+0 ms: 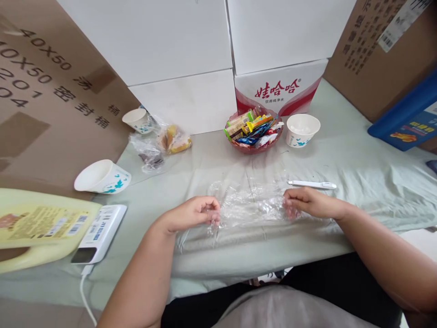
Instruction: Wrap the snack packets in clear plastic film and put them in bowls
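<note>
A crinkled sheet of clear plastic film (251, 207) is stretched between my two hands, low over the front of the cloth-covered table. Its left end is pinched in the curled fingers of my left hand (201, 210). At the other end, my right hand (302, 202) grips the film with fingers bent inward. Just beyond the right hand lies a white utility knife (312, 184). Whether the film is a flat sheet or a bag, I cannot tell.
A red bowl of wrapped snacks (254, 130) stands at the back beside a paper cup (302, 130). Leftward are bagged food (174, 139), a tipped paper cup (104, 176), another cup (138, 120), a corded white device (100, 234) and a yellow jug (44, 228). Cartons (280, 91) line the back.
</note>
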`<state>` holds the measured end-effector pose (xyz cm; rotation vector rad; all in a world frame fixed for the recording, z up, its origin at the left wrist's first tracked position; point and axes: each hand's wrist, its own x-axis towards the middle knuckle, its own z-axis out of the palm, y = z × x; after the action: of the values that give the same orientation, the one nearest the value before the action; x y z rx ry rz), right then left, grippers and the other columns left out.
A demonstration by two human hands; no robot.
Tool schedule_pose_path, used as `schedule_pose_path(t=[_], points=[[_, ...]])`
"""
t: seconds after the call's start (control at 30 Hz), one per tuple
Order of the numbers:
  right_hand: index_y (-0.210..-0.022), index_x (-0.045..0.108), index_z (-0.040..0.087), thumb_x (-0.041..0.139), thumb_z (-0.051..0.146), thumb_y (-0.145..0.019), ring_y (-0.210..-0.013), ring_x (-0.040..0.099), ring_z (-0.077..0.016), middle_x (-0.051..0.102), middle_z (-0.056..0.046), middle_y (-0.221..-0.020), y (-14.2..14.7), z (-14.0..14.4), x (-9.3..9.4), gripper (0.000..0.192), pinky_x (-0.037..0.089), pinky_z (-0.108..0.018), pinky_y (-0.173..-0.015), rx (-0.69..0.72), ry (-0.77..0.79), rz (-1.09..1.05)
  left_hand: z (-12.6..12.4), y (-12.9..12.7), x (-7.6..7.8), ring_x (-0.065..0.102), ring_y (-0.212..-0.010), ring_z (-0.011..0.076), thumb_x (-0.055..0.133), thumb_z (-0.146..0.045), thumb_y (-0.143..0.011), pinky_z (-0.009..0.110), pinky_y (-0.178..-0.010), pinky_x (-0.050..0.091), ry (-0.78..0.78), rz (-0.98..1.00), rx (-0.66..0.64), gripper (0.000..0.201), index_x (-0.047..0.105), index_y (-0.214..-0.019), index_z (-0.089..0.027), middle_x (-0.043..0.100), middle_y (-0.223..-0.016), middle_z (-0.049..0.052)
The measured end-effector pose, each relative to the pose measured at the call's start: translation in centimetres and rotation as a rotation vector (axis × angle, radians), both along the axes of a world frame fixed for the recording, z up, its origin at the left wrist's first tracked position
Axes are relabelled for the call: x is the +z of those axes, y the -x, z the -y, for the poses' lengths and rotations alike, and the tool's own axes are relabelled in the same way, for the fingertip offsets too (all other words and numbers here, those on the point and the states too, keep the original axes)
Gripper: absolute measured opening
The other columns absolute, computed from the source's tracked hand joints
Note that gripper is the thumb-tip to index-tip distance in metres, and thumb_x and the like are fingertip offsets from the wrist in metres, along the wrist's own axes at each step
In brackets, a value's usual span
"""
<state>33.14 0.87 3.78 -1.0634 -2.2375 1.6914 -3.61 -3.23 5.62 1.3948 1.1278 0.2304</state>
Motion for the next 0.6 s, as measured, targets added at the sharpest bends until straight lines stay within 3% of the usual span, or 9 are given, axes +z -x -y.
schedule_pose_path(t=[0.13, 0.23, 0.4, 0.6], points=[[-0.098, 0.060, 0.020, 0.046, 0.037, -0.092, -0.066, 0.063, -0.0177, 0.068, -0.002, -0.073, 0.9, -0.4, -2.2, 0.023, 0.045, -0.030, -0.064, -0.375, -0.436, 0.226, -1.0, -0.9, -2.0, 0.065, -0.061, 0.0149, 0.067, -0.042, -0.073, 0.025, -0.056, 0.047, -0.125, -0.042, 0.372, 0.029, 0.054, -0.085, -0.018, 0.065, -0.074, 0.001], [-0.110, 0.060, 0.020, 0.048, 0.032, -0.090, -0.069, 0.065, -0.0193, 0.070, -0.003, -0.078, 1.5, -0.6, -3.5, 0.026, 0.045, -0.030, -0.065, -0.457, -0.671, 0.304, -1.5, -1.5, -3.3, 0.062, -0.055, 0.0136, 0.066, -0.035, -0.072, 0.025, -0.053, 0.046, -0.234, -0.130, 0.550, 0.029, 0.053, -0.092, -0.019, 0.062, -0.068, -0.003], [-0.120, 0.058, 0.017, 0.044, 0.031, -0.093, -0.076, 0.068, -0.0240, 0.074, -0.007, -0.088, 2.4, -0.9, -4.7, 0.034, 0.044, -0.032, -0.064, -0.483, -0.861, 0.460, -1.6, -1.7, -4.4, 0.061, -0.054, 0.0130, 0.061, -0.025, -0.076, 0.027, -0.060, 0.047, -0.419, -0.389, 0.565, 0.029, 0.054, -0.104, -0.021, 0.064, -0.072, -0.003], [-0.120, 0.059, 0.015, 0.040, 0.030, -0.096, -0.079, 0.069, -0.0258, 0.074, -0.011, -0.100, 3.0, -1.1, -4.8, 0.035, 0.041, -0.033, -0.062, -0.502, -0.927, 0.647, -1.4, -2.4, -4.6, 0.067, -0.079, 0.0194, 0.060, -0.023, -0.083, 0.029, -0.073, 0.047, -0.614, -0.721, 0.467, 0.026, 0.059, -0.109, -0.022, 0.071, -0.085, 0.002]])
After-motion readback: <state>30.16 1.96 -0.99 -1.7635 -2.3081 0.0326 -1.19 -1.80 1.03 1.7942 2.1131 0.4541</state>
